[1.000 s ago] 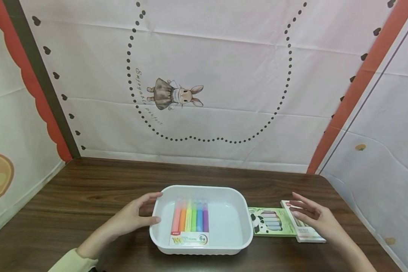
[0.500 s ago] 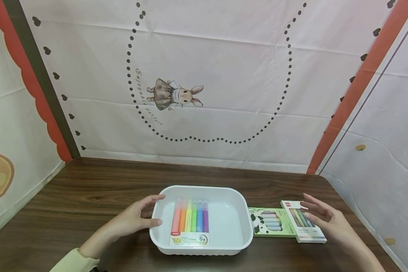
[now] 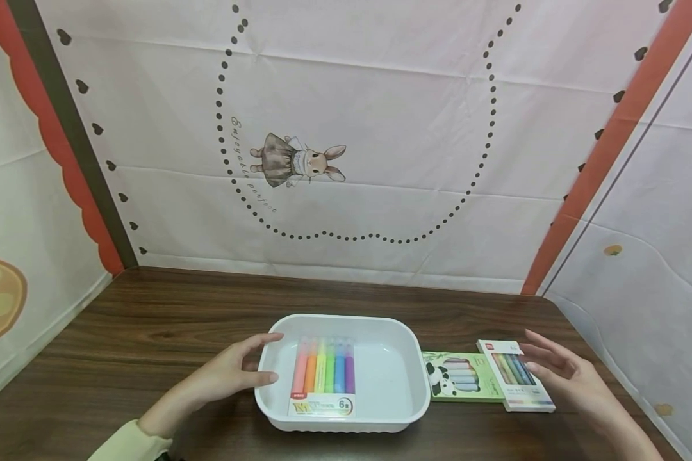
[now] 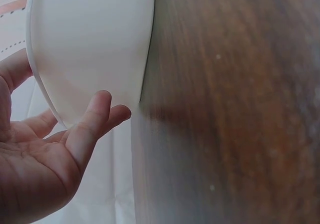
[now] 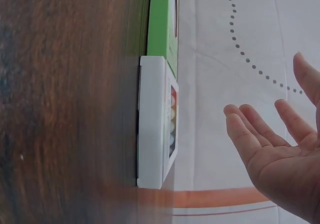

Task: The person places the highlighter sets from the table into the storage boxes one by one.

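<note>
A white plastic tray (image 3: 389, 384) sits on the table with a pack of rainbow-coloured highlighters (image 3: 323, 374) lying in its left half. My left hand (image 3: 230, 368) is at the tray's left side, thumb and index finger spread over the rim. In the left wrist view the lower fingers (image 4: 92, 121) lie along the tray's outer wall. To the right, my right hand (image 3: 576, 378) hovers beside a white box of coloured sticks (image 3: 516, 378), its fingers loosely spread and holding nothing. The right wrist view has this hand (image 5: 280, 159) apart from the box.
A green panda box (image 3: 467, 378) of pastel sticks lies between the tray and the white box, which overlaps its right end. The dark wooden table (image 3: 179, 307) ends at a patterned cloth backdrop (image 3: 380, 160), with more cloth at both sides.
My right hand has drifted right, uncovering more of the white box's window. My left hand has shifted slightly right along the tray rim. The tray and boxes stay put.
</note>
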`<action>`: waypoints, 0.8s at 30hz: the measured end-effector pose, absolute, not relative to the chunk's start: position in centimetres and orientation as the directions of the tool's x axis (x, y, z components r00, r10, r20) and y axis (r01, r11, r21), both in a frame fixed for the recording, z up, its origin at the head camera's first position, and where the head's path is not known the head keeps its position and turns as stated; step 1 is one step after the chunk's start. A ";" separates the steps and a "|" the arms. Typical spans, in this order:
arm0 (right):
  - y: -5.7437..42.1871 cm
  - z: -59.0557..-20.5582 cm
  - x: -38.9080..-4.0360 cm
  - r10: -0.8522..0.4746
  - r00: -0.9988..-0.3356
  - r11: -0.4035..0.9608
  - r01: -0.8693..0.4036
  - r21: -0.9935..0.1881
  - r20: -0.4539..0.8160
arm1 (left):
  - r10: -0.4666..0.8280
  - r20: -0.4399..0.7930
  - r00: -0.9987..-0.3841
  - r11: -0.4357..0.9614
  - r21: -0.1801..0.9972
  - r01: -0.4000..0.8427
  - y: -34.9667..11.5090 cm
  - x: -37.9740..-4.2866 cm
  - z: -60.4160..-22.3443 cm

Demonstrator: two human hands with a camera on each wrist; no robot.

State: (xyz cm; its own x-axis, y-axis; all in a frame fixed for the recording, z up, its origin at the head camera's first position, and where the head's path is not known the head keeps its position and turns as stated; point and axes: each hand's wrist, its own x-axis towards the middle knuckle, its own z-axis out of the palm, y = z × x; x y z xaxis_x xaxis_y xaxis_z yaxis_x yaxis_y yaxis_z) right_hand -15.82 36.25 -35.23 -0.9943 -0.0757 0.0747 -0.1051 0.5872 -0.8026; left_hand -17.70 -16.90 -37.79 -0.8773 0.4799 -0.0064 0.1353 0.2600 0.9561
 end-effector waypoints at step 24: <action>38.9 -36.4 -15.9 -0.142 -0.988 0.518 -0.124 -0.847 0.058 | 0.476 -0.020 -0.879 0.282 0.950 0.131 -16.9 -17.6 -37.5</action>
State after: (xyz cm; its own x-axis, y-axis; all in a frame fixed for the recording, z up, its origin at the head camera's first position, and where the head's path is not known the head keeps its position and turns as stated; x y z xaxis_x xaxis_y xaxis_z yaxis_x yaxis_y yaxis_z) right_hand -15.87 38.94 -36.42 -0.9882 -0.1416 0.0580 -0.1238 0.5175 -0.8466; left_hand -17.60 -16.87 -37.54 -0.8794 0.4756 -0.0199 0.1312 0.2824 0.9503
